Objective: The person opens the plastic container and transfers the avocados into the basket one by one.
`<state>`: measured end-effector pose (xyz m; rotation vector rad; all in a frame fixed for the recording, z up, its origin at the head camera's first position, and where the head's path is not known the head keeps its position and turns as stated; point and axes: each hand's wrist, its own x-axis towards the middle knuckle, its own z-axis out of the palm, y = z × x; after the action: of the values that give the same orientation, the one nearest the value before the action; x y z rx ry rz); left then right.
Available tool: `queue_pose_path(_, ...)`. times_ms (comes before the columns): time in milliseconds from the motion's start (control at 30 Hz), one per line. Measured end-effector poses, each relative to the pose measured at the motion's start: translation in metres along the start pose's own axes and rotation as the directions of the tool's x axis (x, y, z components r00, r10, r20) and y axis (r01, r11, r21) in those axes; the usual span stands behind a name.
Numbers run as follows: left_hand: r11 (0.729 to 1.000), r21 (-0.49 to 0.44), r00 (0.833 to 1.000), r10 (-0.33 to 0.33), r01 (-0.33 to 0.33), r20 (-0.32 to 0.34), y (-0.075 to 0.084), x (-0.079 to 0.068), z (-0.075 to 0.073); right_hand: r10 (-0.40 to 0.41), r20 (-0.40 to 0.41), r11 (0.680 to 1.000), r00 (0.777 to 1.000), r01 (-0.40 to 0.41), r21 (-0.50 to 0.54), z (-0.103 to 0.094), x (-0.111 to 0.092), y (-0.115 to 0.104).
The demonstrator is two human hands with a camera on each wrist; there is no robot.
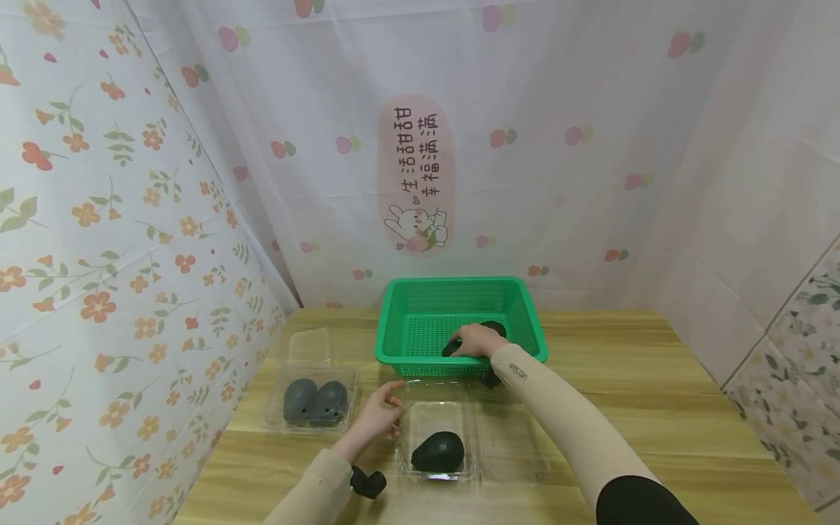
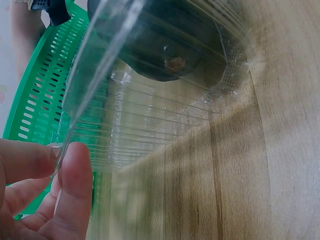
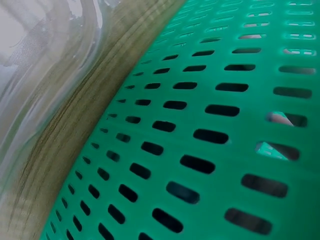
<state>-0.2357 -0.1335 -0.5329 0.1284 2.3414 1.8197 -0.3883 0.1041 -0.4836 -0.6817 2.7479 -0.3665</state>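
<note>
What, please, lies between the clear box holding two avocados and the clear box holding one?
In the head view, the left hand lies there, over the tabletop; the left wrist view shows it pinching the second box.

A white curtain (image 1: 558,87) hangs behind the table (image 1: 604,379), scattered with small red and pink fruit prints. Near its middle, a pink patch (image 1: 425,131) carries Chinese writing above a cartoon rabbit (image 1: 408,217). On the left hangs a cloth (image 1: 98,219) with orange flowers and green leaves. At lower right is a pale floral panel (image 1: 797,372). The tabletop has yellowish-brown wood grain.
</note>
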Motion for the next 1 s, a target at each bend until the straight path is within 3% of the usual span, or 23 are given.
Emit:
queue_pose_path(533,1.0,0.0,1.0,0.001,-0.001,0.004,0.0011,-0.0007,0.0007,0.01,0.029,1.0,1.0,-0.01,-0.02,-0.0007,-0.0007,-0.0015)
queue_pose_path(1000,1.0,-0.004,1.0,-0.005,0.005,0.005,0.0048,-0.003,0.0001,0.006,0.031,1.0,0.999,-0.007,0.028,-0.0062,-0.0031,-0.0046)
